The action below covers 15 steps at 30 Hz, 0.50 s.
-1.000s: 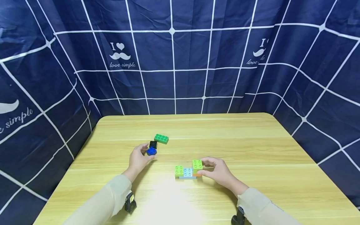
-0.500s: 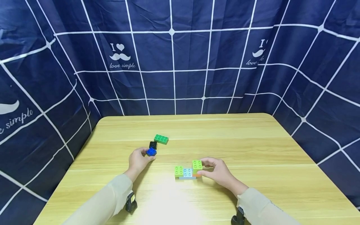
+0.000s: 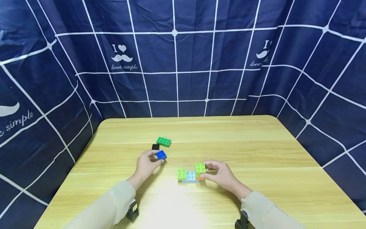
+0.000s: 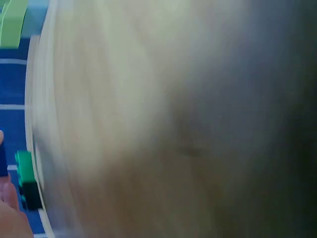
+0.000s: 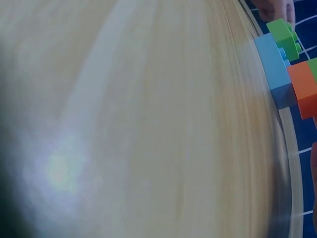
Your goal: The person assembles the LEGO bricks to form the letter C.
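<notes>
Between the thumb and fingers of my left hand [image 3: 145,165] is a blue building brick [image 3: 161,155], studs up. My right hand [image 3: 220,172] holds the right end of a small brick assembly. That assembly has a light blue brick [image 3: 190,175] as its base, a lime green brick [image 3: 181,174] on the left end, and on the right an orange brick [image 3: 200,178] under another lime green brick [image 3: 200,168]. In the right wrist view the orange brick [image 5: 303,89] sits on the light blue brick [image 5: 271,64]. The left wrist view is blurred and shows little of the hand.
Beyond my left hand lie a black brick [image 3: 155,147], partly hidden by the fingers, and a green brick [image 3: 164,142]. They rest on the wooden table [image 3: 243,140]. A dark blue gridded curtain [image 3: 188,82] hangs along the back and sides.
The blue brick, pinched by my left hand, has moved right, away from the black brick. My right hand and the assembly have stayed in place.
</notes>
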Each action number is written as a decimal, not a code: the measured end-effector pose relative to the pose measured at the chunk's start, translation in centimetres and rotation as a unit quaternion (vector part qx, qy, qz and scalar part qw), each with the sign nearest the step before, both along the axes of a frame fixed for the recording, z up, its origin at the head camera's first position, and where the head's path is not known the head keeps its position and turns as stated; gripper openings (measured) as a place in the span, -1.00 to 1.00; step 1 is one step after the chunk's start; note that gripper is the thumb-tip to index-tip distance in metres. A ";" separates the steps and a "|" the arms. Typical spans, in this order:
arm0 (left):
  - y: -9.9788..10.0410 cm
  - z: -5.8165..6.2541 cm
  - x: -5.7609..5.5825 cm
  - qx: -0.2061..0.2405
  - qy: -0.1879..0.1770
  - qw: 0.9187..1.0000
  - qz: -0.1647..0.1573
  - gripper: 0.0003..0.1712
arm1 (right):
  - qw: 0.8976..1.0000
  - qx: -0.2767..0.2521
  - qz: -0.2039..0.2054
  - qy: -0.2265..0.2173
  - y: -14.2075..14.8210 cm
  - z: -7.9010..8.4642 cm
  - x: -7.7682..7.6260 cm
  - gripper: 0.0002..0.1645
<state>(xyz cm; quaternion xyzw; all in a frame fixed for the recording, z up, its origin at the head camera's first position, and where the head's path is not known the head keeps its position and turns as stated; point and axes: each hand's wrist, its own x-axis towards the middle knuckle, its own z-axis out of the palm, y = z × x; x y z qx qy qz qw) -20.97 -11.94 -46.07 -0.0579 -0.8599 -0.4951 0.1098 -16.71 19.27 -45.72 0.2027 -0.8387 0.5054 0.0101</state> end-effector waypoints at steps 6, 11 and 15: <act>2.0 1.2 1.1 0.031 0.016 0.998 -0.061 -0.60 | 1.000 0.000 0.003 0.004 0.0 0.0 0.0 -0.54; 3.8 2.5 2.0 0.045 0.017 0.993 -0.107 -0.61 | 1.000 0.004 0.001 0.003 -0.1 0.0 0.0 -0.54; 5.2 3.2 2.3 0.045 0.019 0.989 -0.143 -0.60 | 1.000 0.008 -0.002 0.005 -0.3 0.4 0.2 -0.54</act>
